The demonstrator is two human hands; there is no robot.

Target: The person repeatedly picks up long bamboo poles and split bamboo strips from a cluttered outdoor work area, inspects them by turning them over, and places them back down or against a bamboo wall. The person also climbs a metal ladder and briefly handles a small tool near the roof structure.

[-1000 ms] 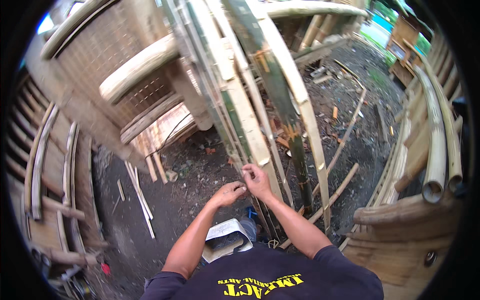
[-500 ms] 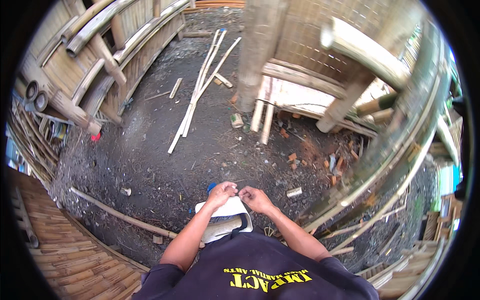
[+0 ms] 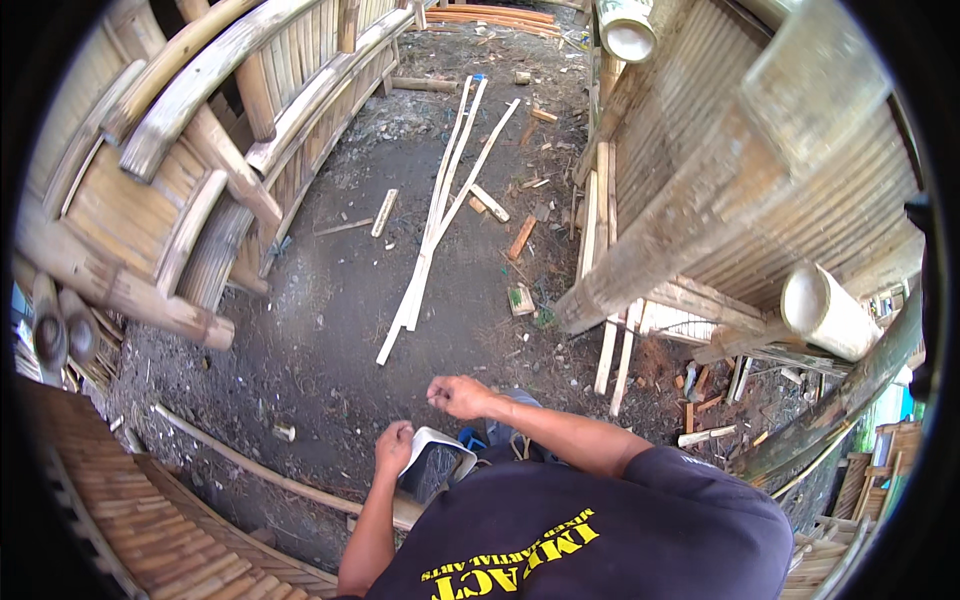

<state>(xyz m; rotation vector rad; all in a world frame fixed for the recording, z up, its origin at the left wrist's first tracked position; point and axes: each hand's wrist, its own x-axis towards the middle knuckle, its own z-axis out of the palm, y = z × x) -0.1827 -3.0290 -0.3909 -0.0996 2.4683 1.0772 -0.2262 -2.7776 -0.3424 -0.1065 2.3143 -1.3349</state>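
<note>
A white open-topped plastic container (image 3: 432, 437) is at my front, close to my waist. Thin greyish pieces lie in it, too small to name. My left hand (image 3: 393, 446) is closed at the container's left rim; whether it grips the rim or something small is hidden. Ahead of the container and to its right, my right hand (image 3: 459, 397) is held above the ground with the fingers curled together. What the fingers hold, if anything, is too small to see.
Long pale wooden strips (image 3: 432, 235) lie crossed on the dirt ahead. A bamboo pole (image 3: 255, 465) lies on the ground at left. Bamboo walling with jutting poles (image 3: 190, 300) stands left; a thick post (image 3: 660, 250) and cut bamboo ends (image 3: 830, 315) stand right.
My hands, close together over the container before, are now apart: the right one is farther forward, the left beside the rim. The view has turned, and my body leans to the right.
</note>
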